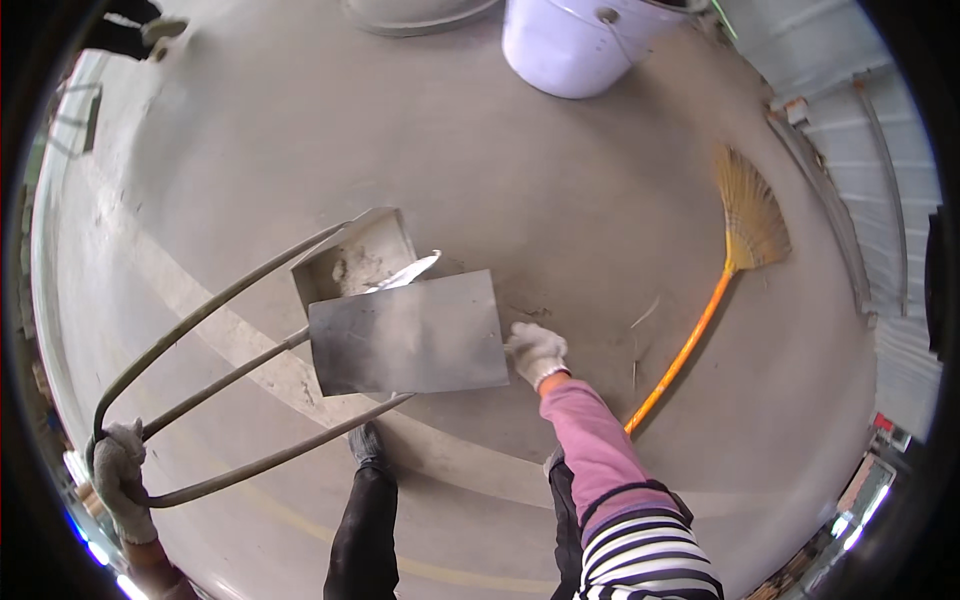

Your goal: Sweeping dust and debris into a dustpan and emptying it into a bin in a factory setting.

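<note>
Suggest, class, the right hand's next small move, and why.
Perhaps the gloved right hand should take the orange-handled straw broom: it lies within view nearby, loose dark debris sits on the grey floor, and the gloved left hand holds the grey metal dustpan.

I have a dusty grey metal dustpan (pixel 408 335) on camera, tubular handle (pixel 225 384) stretching toward the floor's (pixel 560 190) left edge.
</note>
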Demonstrator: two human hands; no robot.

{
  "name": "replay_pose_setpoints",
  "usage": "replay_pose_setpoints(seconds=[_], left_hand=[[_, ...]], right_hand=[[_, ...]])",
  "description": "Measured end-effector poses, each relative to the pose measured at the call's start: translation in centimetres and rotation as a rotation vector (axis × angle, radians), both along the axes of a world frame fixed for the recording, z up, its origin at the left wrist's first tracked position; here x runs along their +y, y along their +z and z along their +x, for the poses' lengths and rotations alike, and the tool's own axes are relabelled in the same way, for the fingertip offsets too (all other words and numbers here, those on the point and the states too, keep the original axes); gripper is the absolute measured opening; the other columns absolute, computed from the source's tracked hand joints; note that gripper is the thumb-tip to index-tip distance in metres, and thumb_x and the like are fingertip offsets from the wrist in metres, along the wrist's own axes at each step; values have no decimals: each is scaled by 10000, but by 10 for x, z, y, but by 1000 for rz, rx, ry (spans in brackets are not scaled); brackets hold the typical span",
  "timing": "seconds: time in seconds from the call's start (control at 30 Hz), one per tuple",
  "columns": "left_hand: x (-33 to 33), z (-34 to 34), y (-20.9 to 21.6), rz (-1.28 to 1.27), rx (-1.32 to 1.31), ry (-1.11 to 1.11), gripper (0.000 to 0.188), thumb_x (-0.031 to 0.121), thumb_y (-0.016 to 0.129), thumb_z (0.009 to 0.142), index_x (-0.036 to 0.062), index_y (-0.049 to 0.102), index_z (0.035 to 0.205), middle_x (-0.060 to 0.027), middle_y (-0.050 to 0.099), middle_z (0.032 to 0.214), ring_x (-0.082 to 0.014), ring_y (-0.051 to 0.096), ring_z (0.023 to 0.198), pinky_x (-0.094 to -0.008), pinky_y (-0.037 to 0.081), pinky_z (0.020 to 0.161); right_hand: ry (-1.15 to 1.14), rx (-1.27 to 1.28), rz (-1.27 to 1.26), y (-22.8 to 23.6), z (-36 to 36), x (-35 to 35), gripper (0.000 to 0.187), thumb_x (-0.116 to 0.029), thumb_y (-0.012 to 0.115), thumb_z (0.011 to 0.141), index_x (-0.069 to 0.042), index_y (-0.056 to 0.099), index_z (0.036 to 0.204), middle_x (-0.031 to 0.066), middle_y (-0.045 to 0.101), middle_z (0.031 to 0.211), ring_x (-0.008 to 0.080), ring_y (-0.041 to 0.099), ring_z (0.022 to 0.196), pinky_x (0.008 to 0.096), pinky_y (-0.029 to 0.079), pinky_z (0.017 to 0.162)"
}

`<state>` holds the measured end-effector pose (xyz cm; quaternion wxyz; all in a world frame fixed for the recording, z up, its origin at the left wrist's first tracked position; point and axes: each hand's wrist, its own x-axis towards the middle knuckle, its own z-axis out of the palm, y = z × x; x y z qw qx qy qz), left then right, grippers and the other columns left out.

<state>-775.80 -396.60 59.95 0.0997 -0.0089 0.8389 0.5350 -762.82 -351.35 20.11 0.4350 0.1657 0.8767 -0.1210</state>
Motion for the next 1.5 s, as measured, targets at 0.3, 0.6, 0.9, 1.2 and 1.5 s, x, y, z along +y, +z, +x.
replay_pose_setpoints(seconds=[0.3,0.6,0.9,1.2,1.5], left_hand=[[28,5,-11,-16,-30,185,285,228,553,815,83,434,600,-41,453,635,-153,431,628,-410,420,892],[29,1,14,-47,-101,205,217,230,567,847,43,540,739,-9,476,654,-118,445,623,-359,427,915],[25,-4,16,-431,53,61,179,68,573,678,34,423,586,-115,369,600,-291,384,578,-408,328,558],[63,-2,-6,-535,96,157,209,118,589,635,39,418,544,-153,456,598,-363,481,663,-469,375,609],[161,-33,53,-578,127,-17,197,142,628,703,58,475,611,-179,521,697,-391,510,741,-452,406,690]], right_hand=[[60,749,-106,134,-76,21,261,-239,488,895,-70,640,1024,173,659,913,337,635,855,442,511,724],[-15,-411,-63,103,-176,-103,527,-375,663,738,-173,629,1223,101,582,1295,288,547,1207,435,441,971],[111,-11,-68,292,-145,-32,421,-448,455,866,-166,659,1104,176,649,1083,374,604,1034,464,470,906],[25,299,804,583,-298,175,453,-544,607,834,-122,724,947,120,715,886,273,710,794,458,544,614],[159,429,577,388,-487,234,319,-296,544,901,-223,581,1210,183,628,1125,390,640,1003,575,525,738]])
